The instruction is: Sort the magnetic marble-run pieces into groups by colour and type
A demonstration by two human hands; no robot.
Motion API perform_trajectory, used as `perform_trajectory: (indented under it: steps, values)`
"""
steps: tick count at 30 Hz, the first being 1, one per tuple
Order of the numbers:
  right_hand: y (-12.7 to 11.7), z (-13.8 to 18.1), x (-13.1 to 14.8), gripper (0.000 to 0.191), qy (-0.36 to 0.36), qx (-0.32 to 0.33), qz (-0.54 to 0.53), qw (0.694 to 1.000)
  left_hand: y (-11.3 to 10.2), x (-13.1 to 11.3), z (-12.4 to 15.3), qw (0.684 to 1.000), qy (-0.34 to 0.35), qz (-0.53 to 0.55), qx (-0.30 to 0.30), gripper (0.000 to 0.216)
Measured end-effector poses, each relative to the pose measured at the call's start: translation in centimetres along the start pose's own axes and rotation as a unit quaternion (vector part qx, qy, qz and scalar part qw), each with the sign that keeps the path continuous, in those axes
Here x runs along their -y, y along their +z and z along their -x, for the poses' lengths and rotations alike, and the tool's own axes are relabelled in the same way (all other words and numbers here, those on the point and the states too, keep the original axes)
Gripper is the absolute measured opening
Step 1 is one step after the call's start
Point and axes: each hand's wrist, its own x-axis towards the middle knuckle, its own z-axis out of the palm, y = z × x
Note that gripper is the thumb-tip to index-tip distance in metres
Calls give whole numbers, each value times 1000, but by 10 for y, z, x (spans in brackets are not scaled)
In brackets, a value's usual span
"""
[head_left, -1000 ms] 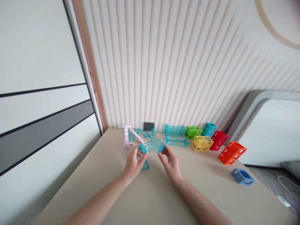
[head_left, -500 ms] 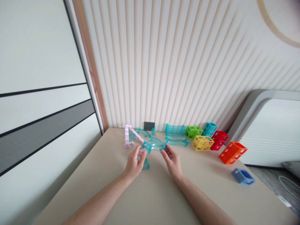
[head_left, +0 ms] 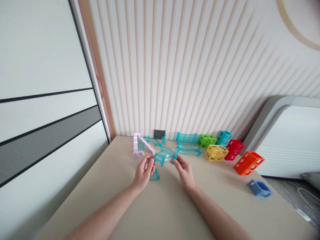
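A clear teal curved track piece (head_left: 168, 157) is held up over the table between my two hands. My left hand (head_left: 143, 172) is closed at its left end, thumb against the fingers. At the right end, the thumb and fingers of my right hand (head_left: 184, 171) pinch the piece. Just below my left hand lies another teal piece (head_left: 155, 175), partly covered by the fingers. A lilac and white striped triangular frame (head_left: 135, 145) stands beyond my left hand. More teal track pieces (head_left: 188, 150) lie behind the held one, and their outlines overlap.
To the right are a green block frame (head_left: 207, 141), a yellow one (head_left: 216, 152), a cyan one (head_left: 223, 138), a red one (head_left: 235, 149), an orange one (head_left: 248, 163) and a blue one (head_left: 259, 188). A black wall socket (head_left: 159, 134) sits behind the beige table (head_left: 165, 213).
The held track piece has tilted and shifted slightly. My left thumb now lies closer against its fingers, and my right hand has barely moved.
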Motion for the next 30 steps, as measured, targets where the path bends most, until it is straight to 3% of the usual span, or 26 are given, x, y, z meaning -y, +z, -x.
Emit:
perform_trajectory:
  steps: [15, 30]
  values:
    - [1, 1, 5, 44, 49, -5, -48, 998, 1, -3, -3, 997, -57, 46, -14, 47]
    - [-1, 1, 0, 45, 49, -7, -47, 998, 1, -2, -2, 997, -48, 60, -15, 38]
